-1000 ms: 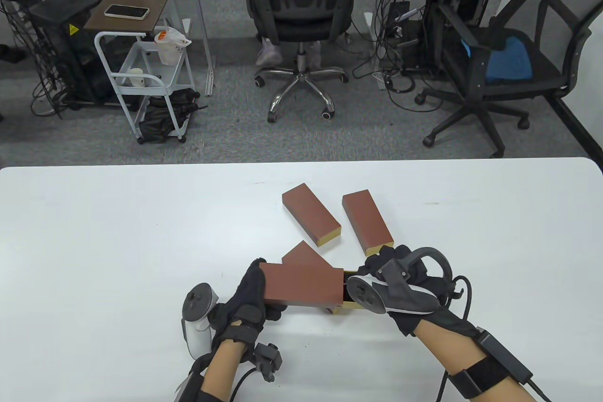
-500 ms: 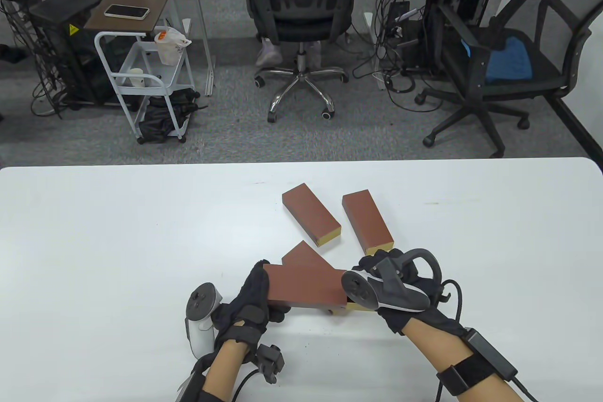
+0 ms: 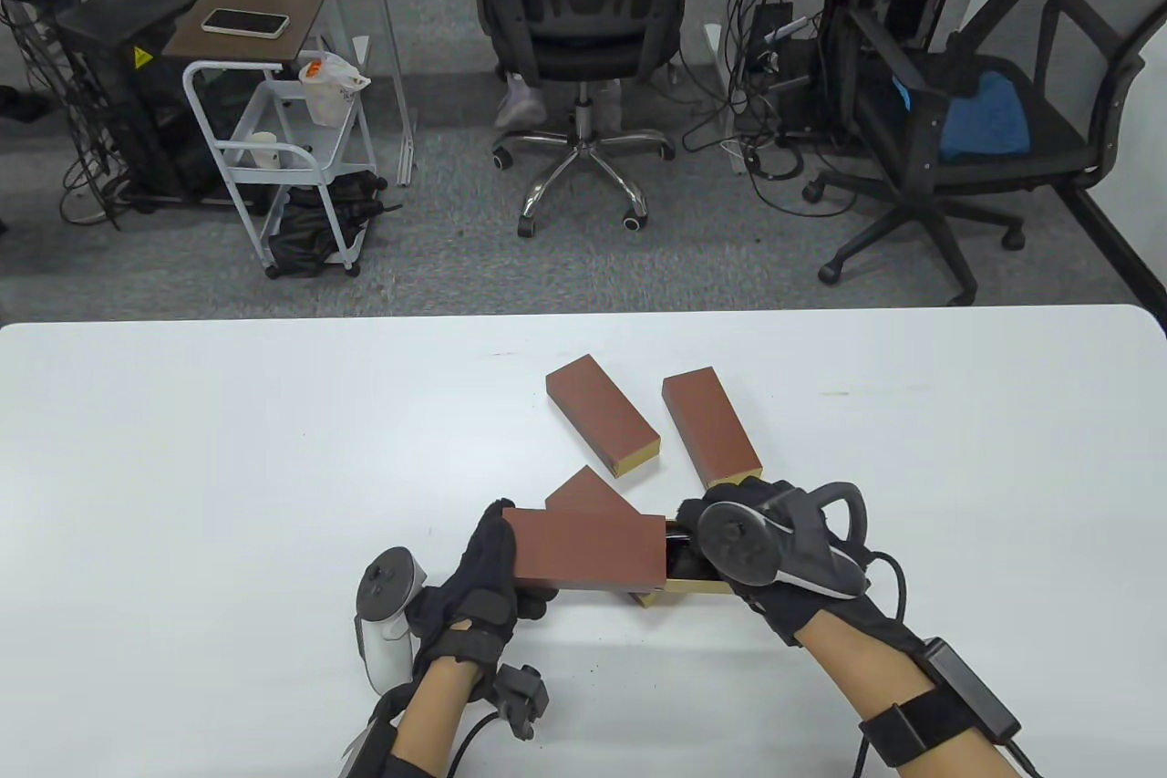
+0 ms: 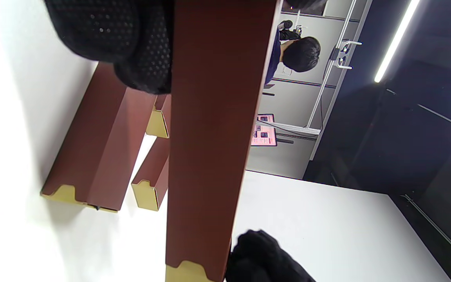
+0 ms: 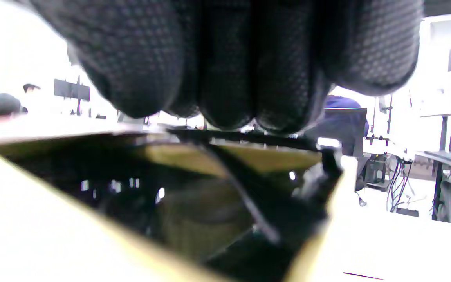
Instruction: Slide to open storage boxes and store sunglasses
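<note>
While your left hand (image 3: 488,573) grips the left end of the brown sleeve (image 3: 583,550) above the counter (image 3: 228,468), your right hand (image 3: 775,559) curls its fingers (image 5: 225,62) over the gold tray (image 3: 697,585) sticking out on the right. Sunglasses (image 5: 249,196) lie in that tray, dark and blurred. Two closed boxes (image 3: 602,418) (image 3: 711,430) sit farther back; a third box (image 3: 588,493) is just behind the sleeve.
</note>
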The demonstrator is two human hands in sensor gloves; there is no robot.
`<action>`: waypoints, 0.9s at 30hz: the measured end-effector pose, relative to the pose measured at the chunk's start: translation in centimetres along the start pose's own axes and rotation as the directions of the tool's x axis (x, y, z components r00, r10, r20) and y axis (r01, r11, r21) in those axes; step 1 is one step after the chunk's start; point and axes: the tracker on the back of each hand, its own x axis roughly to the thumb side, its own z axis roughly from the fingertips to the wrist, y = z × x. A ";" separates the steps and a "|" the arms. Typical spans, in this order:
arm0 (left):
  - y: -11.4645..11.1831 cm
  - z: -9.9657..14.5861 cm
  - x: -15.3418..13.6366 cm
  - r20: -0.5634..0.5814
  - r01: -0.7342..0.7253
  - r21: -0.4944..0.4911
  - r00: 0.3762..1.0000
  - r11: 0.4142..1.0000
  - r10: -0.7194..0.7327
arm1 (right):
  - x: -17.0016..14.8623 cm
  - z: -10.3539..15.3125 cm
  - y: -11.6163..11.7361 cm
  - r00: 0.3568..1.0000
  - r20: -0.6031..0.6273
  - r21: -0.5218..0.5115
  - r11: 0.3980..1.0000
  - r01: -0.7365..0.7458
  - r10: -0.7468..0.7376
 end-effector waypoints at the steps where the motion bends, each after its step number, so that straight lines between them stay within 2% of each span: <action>1: 0.1 0.0 0.0 0.000 -0.002 0.004 1.000 1.000 0.002 | -0.7 0.1 0.0 0.997 -0.029 -0.018 0.997 0.068 -0.069; 5: 0.3 0.0 -0.1 0.002 -0.020 0.005 1.000 1.000 0.020 | -3.6 0.6 0.4 0.963 -0.150 -0.086 0.974 0.211 -0.222; 7: 0.4 0.0 -0.1 0.012 -0.029 0.007 1.000 1.000 0.029 | -5.2 1.0 1.3 0.919 -0.243 -0.083 0.951 0.298 -0.310; 9: 0.4 0.0 -0.1 0.022 -0.041 -0.002 0.999 0.999 0.042 | -6.8 1.6 2.6 0.822 -0.332 -0.091 0.883 0.460 -0.463; 11: 0.2 -0.1 -0.2 0.027 -0.059 -0.013 0.998 0.998 0.059 | -7.8 2.4 4.1 0.676 -0.396 -0.116 0.764 0.634 -0.621; 12: 0.1 -0.2 -0.2 0.032 -0.070 -0.022 0.997 0.997 0.071 | -8.2 3.0 5.0 0.570 -0.425 -0.152 0.676 0.721 -0.703; 13: 0.0 -0.2 -0.2 0.035 -0.076 -0.026 0.996 0.997 0.077 | -8.4 3.3 5.6 0.505 -0.424 -0.177 0.616 0.767 -0.752; 14: -0.1 -0.2 -0.3 0.037 -0.081 -0.031 0.996 0.996 0.082 | -8.5 3.7 6.6 0.406 -0.405 -0.207 0.515 0.832 -0.819; 15: -0.1 -0.2 -0.3 0.037 -0.081 -0.032 0.996 0.996 0.082 | -8.5 3.9 7.1 0.345 -0.382 -0.216 0.446 0.869 -0.857; 16: -0.1 -0.2 -0.3 0.037 -0.073 -0.019 0.997 0.997 0.074 | -8.7 4.4 7.8 0.253 -0.364 -0.248 0.355 0.901 -0.896; 18: 0.0 -0.2 -0.4 0.040 -0.061 -0.027 0.997 0.998 0.062 | -9.0 4.9 8.6 0.190 -0.350 -0.296 0.301 0.907 -0.917; 20: -0.2 -0.2 -0.5 0.036 -0.072 -0.027 0.997 0.997 0.072 | -9.2 5.3 9.1 0.168 -0.323 -0.287 0.266 0.920 -0.931; 23: -0.3 -0.2 -0.6 0.037 -0.066 -0.031 0.997 0.997 0.067 | -9.5 5.8 9.4 0.165 -0.284 -0.312 0.254 0.915 -0.944; 24: -0.4 -0.2 -0.6 0.037 -0.067 -0.033 0.997 0.997 0.068 | -9.6 5.9 9.2 0.164 -0.290 -0.320 0.257 0.912 -0.943; 27: -0.7 -0.1 -0.6 0.042 -0.068 -0.041 0.997 0.997 0.070 | -9.7 6.0 8.5 0.225 -0.283 -0.324 0.313 0.893 -0.932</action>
